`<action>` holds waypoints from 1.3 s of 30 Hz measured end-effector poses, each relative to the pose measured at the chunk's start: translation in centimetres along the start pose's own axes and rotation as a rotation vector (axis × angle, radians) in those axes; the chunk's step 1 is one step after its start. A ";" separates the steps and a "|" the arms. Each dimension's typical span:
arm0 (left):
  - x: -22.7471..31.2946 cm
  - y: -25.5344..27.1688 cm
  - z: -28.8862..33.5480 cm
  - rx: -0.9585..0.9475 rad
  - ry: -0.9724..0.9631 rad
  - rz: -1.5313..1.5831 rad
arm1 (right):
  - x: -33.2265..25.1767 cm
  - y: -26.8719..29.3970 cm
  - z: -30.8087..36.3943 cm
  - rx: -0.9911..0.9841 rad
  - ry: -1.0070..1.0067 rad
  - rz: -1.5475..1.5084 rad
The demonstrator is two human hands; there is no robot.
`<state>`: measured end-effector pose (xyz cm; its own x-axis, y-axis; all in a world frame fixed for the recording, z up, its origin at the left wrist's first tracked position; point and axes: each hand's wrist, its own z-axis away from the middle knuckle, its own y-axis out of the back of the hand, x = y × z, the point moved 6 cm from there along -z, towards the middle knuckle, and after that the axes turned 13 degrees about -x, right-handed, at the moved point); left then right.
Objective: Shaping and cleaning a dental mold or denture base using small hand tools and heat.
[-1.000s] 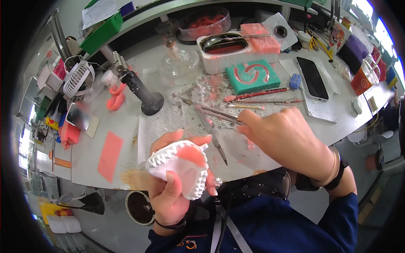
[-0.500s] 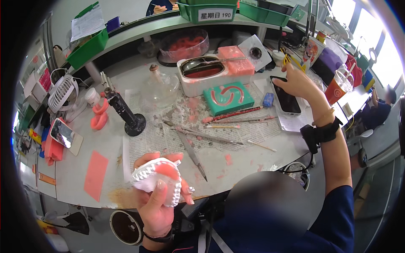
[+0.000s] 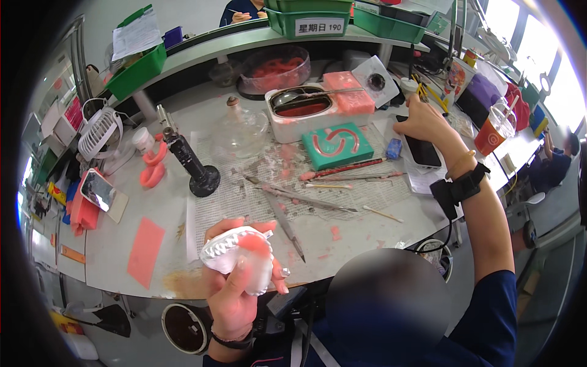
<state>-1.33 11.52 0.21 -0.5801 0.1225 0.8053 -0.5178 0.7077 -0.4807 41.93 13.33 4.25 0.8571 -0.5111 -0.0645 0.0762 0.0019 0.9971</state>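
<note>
White dental model (image 3: 259, 265), near, is gripped in the left hand (image 3: 232, 303); support its base, fingertips off the pink patch (image 3: 254, 243). Farther, printed newspaper (image 3: 221, 211) lies on the surface (image 3: 110, 248). Far right, the right hand (image 3: 426, 122) curls over a phone (image 3: 422, 153), near yellow tools (image 3: 435, 98); whether it grips anything cannot be told. Farthest, a green bin (image 3: 281, 23) bears a printed label (image 3: 320, 26).

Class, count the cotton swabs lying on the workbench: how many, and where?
2: one cotton swab just in front of the red-handled tool, another farther right, nearer the front edge of the workbench. Others may be hidden.
</note>
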 end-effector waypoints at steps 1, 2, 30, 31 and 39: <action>0.0 0.0 0.0 -0.012 0.001 0.003 | 0.1 0.1 0.0 0.001 0.005 0.001; 0.1 0.0 0.0 -0.008 -0.002 0.002 | 0.1 0.1 0.0 -0.011 -0.011 0.001; 0.8 0.7 0.4 0.013 -0.033 0.154 | -23.9 3.6 5.2 -0.218 0.767 -1.489; 0.7 0.5 0.5 0.003 -0.020 0.144 | -24.3 3.7 4.5 -0.209 0.773 -1.491; 0.7 0.7 0.2 0.026 0.051 0.109 | -25.2 3.1 3.5 -0.123 0.674 -1.391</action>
<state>-2.22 11.99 0.43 -0.6015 0.2333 0.7640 -0.4697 0.6704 -0.5745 18.77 23.19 9.10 0.1377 0.2987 -0.9444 0.9905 -0.0443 0.1304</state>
